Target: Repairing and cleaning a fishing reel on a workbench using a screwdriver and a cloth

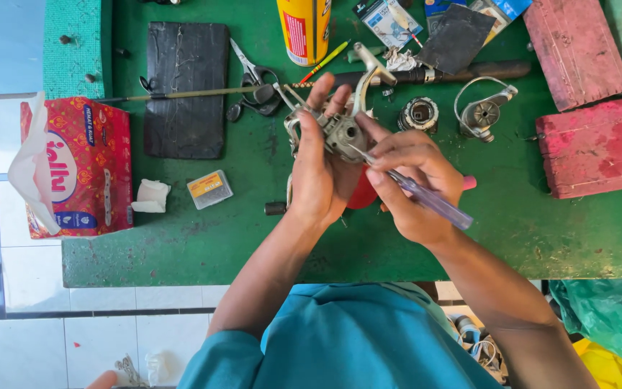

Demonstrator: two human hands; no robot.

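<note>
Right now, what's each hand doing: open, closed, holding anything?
Left hand: closed around the grey fishing reel body.
Right hand: closed on the purple-handled screwdriver, tip at the reel.

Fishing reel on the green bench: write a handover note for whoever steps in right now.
Left hand grips the grey fishing reel body above the green bench.
Right hand holds a clear-handled screwdriver, tip at the reel body.
Done: spool and bail part lie off on the bench, right of the reel.
Left: the body is not yet reassembled; which screw is being worked cannot be told.
Scissors and tissue box lie to the left.
</note>
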